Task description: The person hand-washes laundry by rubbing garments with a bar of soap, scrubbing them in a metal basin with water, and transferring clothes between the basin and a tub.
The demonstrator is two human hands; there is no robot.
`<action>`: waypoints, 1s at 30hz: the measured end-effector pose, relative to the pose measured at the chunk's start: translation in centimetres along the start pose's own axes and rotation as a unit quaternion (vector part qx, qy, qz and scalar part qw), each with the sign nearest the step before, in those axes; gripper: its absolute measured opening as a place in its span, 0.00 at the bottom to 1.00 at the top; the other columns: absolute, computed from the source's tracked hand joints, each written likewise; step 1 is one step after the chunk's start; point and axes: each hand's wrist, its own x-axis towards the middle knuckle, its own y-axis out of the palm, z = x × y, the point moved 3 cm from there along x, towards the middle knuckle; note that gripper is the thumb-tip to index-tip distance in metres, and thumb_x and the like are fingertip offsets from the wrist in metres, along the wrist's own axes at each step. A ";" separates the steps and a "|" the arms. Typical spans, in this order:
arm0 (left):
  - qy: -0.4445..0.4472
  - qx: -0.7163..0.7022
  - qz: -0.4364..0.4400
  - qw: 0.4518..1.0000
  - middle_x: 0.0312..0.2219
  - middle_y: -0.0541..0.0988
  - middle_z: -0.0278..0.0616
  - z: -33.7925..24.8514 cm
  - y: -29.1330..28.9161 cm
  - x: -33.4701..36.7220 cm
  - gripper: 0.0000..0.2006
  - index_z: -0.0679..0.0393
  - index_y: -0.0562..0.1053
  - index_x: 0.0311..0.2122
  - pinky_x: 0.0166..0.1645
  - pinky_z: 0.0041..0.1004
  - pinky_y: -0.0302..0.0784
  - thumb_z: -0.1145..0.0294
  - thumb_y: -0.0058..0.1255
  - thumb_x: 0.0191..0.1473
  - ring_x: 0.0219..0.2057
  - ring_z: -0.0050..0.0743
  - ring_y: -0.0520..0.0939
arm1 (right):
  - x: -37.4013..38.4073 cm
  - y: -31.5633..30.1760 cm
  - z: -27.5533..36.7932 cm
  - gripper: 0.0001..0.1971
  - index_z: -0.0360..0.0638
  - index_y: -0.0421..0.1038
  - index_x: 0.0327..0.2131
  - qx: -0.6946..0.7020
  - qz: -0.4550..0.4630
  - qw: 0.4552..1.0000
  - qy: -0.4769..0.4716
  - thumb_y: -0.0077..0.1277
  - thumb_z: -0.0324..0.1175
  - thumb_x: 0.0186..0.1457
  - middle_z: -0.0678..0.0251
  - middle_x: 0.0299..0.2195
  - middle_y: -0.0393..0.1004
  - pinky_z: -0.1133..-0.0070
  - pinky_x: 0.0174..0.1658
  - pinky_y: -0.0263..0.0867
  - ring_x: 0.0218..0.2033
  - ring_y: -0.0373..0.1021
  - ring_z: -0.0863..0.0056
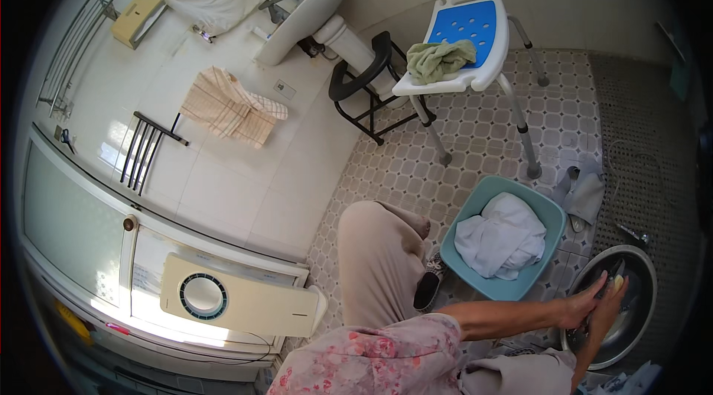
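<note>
Both my hands are together over a round steel basin at the right. The fingers of my left hand are curled around something dark that looks like wet cloth, mostly hidden by the hand. Alongside it, my right hand is closed too, with a small pale yellow piece, like a bit of soap, at its fingertips. Left of the basin stands a light teal tub with a white cloth heaped inside.
Beyond the tub is a white shower chair with a blue seat and a green towel. A black-framed stool stands by the sink. Grey slippers and a metal hand shower lie near the basin.
</note>
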 end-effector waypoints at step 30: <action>-0.009 0.397 -0.196 0.896 0.54 0.67 0.56 0.3 2.5 0.7 0.41 0.68 0.53 0.62 0.57 0.32 0.60 0.39 0.40 0.57 0.53 0.40 0.68 | -0.9 3.0 -18.0 0.26 0.33 0.65 0.52 0.469 0.024 0.841 0.267 0.49 0.46 0.58 0.60 0.46 0.69 0.75 0.53 0.59 0.48 0.67 0.70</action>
